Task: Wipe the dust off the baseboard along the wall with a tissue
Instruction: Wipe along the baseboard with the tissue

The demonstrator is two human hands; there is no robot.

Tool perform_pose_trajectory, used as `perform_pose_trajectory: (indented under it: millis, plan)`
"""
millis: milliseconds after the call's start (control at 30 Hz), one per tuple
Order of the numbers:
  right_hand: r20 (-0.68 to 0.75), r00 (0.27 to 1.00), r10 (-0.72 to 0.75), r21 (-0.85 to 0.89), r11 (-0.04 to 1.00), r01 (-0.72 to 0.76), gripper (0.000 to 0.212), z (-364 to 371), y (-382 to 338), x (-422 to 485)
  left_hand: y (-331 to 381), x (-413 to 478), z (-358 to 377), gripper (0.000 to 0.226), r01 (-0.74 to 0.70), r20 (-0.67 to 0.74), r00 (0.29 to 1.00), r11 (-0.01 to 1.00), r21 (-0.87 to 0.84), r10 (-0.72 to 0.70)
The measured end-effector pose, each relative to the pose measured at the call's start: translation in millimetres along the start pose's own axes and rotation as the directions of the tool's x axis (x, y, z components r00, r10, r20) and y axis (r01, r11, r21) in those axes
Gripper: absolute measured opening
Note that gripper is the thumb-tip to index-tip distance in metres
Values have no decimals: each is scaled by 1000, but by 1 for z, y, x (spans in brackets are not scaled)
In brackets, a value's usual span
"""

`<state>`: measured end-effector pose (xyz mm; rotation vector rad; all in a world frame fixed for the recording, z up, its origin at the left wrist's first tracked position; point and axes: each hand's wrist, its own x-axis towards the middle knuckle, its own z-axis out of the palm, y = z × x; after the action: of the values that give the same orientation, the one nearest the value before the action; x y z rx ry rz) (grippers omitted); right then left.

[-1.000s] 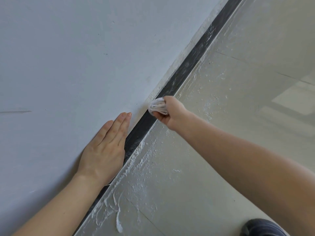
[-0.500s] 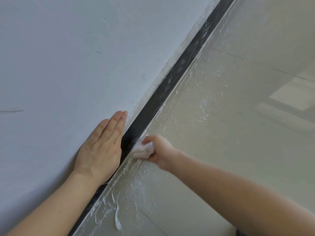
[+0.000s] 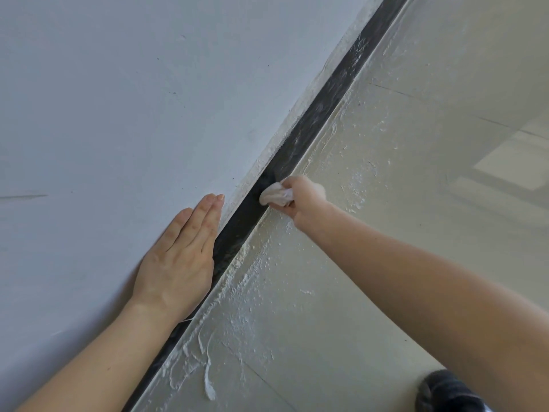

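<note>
Pale grey wall (image 3: 118,114) meets dusty cream floor (image 3: 401,263) at the long black baseboard (image 3: 315,120); my right hand (image 3: 303,200) grips a crumpled white tissue (image 3: 274,197) against its middle, left hand (image 3: 181,257) flat on the wall. Far stretch looks streaked, so perhaps half remains

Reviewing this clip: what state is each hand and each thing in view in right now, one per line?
left hand: flat, fingers straight, resting on the wall.
right hand: grips the tissue.
tissue: crumpled, pressed against the baseboard.
baseboard: dark, dust streaks farther along.
floor: white dust and smears beside the baseboard.
shoe: dark, partly in view.
</note>
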<state>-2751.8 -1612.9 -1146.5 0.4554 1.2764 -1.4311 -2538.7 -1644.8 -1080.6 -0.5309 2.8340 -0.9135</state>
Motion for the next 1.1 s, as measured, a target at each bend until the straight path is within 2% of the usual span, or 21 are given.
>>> perform_pose_trajectory:
  millis: [67, 100, 167, 267, 367, 400, 467, 533, 600, 667, 800, 867, 933, 1000, 1033, 1100]
  plan:
    - [-65, 997, -33, 161, 986, 43, 24, -8, -2, -6, -1, 0, -1, 60, 5, -2, 1000, 1000, -19, -5]
    - [-71, 997, -30, 164, 986, 41, 23, -11, 3, -10, -1, 0, -1, 60, 5, -5, 1000, 999, -32, -5]
    - [-32, 999, 43, 22, 999, -43, 28, -14, 31, -18, -1, 1, -2, 61, 1, -9, 1000, 999, -47, -1]
    - [84, 960, 266, -215, 946, -244, 31, -9, 86, -38, 0, 0, -1, 67, -6, -7, 1000, 999, -35, 6]
    - [219, 893, 394, -235, 909, -344, 10, 6, 106, -50, -1, 0, -2, 64, -17, -6, 1000, 1000, -22, 17]
    - [256, 890, 377, -241, 917, -319, 8, 11, 100, -47, -2, 0, -2, 64, -17, -6, 1000, 999, -28, 17]
    - [271, 926, 263, -226, 952, -204, 18, 19, 77, -34, -1, 1, -3, 64, -10, -10, 1000, 998, -56, 9]
    - [213, 963, 163, -205, 971, -119, 33, 22, 45, -21, 0, 2, -4, 63, -8, -15, 1000, 997, -78, 7]
    - [179, 978, 109, -190, 979, -74, 28, 19, 12, -19, 0, 5, -4, 62, -19, -20, 1000, 995, -101, 17]
    - [143, 988, 57, -97, 994, -43, 19, 11, -15, -18, 1, 12, -5, 61, -30, -27, 999, 992, -123, 27]
    - [40, 997, -60, 191, 980, 52, 25, -13, -44, -7, -2, 41, -14, 61, -97, -76, 993, 991, -93, 90]
    - [1, 1000, -15, 174, 985, 15, 15, -21, -44, -8, -3, 61, -20, 61, -141, -93, 986, 989, -51, 136]
    - [28, 995, 95, 20, 995, -95, 10, -22, -28, -11, -3, 83, -26, 60, -173, -100, 979, 985, 29, 175]
    - [97, 977, 190, -143, 974, -175, 16, -18, -5, -14, -5, 105, -30, 61, -188, -116, 972, 973, 136, 204]
    - [122, 969, 214, -183, 965, -190, 18, -15, 4, -15, -6, 115, -31, 61, -187, -121, 970, 967, 172, 209]
    - [141, 962, 234, -180, 962, -207, 8, -8, 5, -10, -11, 131, -32, 62, -167, -127, 972, 962, 215, 197]
